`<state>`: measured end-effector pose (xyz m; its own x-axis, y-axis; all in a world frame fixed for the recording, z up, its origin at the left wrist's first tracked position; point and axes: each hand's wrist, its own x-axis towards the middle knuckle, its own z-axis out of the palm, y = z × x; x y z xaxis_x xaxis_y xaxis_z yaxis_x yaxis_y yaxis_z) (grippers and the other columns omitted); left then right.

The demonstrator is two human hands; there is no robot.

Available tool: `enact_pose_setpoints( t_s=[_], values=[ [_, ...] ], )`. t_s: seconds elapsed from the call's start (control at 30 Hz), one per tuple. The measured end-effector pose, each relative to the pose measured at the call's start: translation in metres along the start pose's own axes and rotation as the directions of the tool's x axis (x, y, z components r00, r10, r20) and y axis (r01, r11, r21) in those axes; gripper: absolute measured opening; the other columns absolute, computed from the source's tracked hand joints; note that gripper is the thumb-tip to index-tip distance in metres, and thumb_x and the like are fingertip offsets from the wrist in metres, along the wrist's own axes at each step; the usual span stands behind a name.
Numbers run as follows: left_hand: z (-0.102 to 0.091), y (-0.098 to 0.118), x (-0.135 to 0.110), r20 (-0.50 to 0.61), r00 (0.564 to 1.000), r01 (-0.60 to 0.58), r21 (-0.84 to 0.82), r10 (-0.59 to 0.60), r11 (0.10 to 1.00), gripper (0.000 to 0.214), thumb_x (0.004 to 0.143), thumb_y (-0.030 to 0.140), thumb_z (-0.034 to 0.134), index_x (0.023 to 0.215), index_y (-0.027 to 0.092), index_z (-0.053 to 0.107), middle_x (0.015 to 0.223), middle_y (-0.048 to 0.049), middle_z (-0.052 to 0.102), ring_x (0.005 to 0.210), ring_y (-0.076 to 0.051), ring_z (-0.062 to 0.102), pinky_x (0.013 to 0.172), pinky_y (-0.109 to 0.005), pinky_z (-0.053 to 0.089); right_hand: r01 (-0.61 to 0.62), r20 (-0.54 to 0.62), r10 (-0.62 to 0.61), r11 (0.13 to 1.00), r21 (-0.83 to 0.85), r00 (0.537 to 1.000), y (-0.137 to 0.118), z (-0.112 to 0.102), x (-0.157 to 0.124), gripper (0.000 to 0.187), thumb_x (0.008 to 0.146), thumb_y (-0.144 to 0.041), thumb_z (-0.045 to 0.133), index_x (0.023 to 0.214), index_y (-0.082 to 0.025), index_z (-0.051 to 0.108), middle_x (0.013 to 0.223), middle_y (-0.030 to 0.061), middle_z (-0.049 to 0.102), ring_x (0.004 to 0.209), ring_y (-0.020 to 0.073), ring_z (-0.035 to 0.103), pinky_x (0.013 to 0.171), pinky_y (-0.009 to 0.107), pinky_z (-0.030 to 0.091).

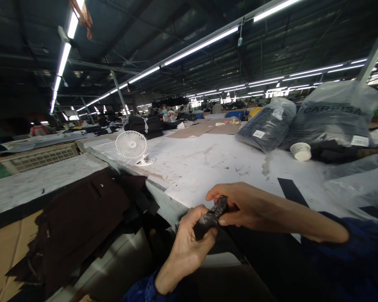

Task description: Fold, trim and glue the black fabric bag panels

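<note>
Near the table's front edge, my left hand [189, 243] and my right hand [248, 205] are closed on a dark, grey-speckled bundle of cloth [221, 204]. Its edges look rough, and its exact kind is hard to make out. The left thumb and fingers wrap its near end, while the right thumb and fingertips pinch its far end. Below the hands hangs or lies black material [267, 256], partly in shadow. To the left is a stack of dark brown cut fabric pieces [91, 214].
A small white fan [131, 145] stands on the white-covered table [195, 155]. Plastic-wrapped dark packages [267, 126] lie at the right, with a paper cup [301, 152] beside them. A black strip [291, 191] lies beyond my right forearm. Cardboard [6, 247] is at the lower left.
</note>
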<state>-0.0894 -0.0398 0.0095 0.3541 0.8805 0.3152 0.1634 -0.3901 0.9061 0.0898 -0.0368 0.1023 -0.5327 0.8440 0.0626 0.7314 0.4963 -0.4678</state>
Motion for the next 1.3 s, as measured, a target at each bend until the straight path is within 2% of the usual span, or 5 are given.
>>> enact_pose_setpoints(
  t_s=[0.23,0.43,0.87,1.1,1.3],
  values=[
    [-0.003,-0.003,-0.007,0.064,0.997,-0.049,-0.02,0.051,0.999,0.016,0.085,0.033,0.051,0.082,0.017,0.053,0.074,-0.0002,0.047,0.07,-0.013,0.044,0.061,-0.024,0.036,0.021,-0.056,-0.025,0.997,-0.071,0.998,0.002,0.009,0.001,0.026,0.076,-0.018,0.059,0.102,-0.022,0.061,0.071,-0.0028,0.063,0.064,0.0131,0.056,0.059,0.022,0.036],
    [0.007,0.002,0.002,-0.076,0.997,0.014,-0.05,-0.017,0.999,0.031,0.078,0.044,0.063,0.069,0.017,0.05,0.064,0.0018,0.046,0.065,-0.012,0.042,0.061,-0.025,0.035,0.0,-0.096,-0.024,0.971,-0.238,0.995,-0.004,0.017,-0.006,0.029,0.079,-0.013,0.055,0.106,-0.021,0.059,0.084,0.0023,0.068,0.073,0.0171,0.061,0.062,0.025,0.037],
    [0.016,-0.004,0.007,-0.11,0.994,0.04,0.193,-0.018,0.98,0.01,0.078,0.019,0.047,0.068,0.018,0.049,0.063,0.001,0.047,0.063,-0.013,0.045,0.057,-0.025,0.034,-0.064,-0.132,0.008,0.901,-0.43,0.991,0.001,0.026,-0.007,0.02,0.078,-0.015,0.053,0.096,-0.019,0.06,0.075,0.004,0.068,0.06,0.0184,0.059,0.05,0.026,0.023],
    [0.005,-0.003,-0.003,0.017,1.0,0.01,0.035,-0.011,0.999,0.015,0.085,0.028,0.048,0.079,0.017,0.056,0.07,-0.0002,0.05,0.069,-0.015,0.048,0.063,-0.025,0.038,-0.032,-0.117,-0.001,0.958,-0.284,0.993,0.002,0.021,-0.006,0.026,0.077,-0.016,0.056,0.103,-0.021,0.06,0.081,0.0028,0.069,0.071,0.0187,0.061,0.062,0.026,0.035],
    [0.007,-0.002,-0.002,-0.043,0.999,0.022,-0.089,-0.026,0.996,0.028,0.084,0.044,0.059,0.079,0.016,0.058,0.071,0.0005,0.051,0.069,-0.013,0.045,0.065,-0.023,0.036,-0.046,-0.063,0.03,0.959,-0.28,0.998,-0.005,0.016,-0.006,0.026,0.078,-0.018,0.056,0.104,-0.019,0.059,0.081,0.0047,0.068,0.07,0.0191,0.061,0.062,0.027,0.037]
  ],
)
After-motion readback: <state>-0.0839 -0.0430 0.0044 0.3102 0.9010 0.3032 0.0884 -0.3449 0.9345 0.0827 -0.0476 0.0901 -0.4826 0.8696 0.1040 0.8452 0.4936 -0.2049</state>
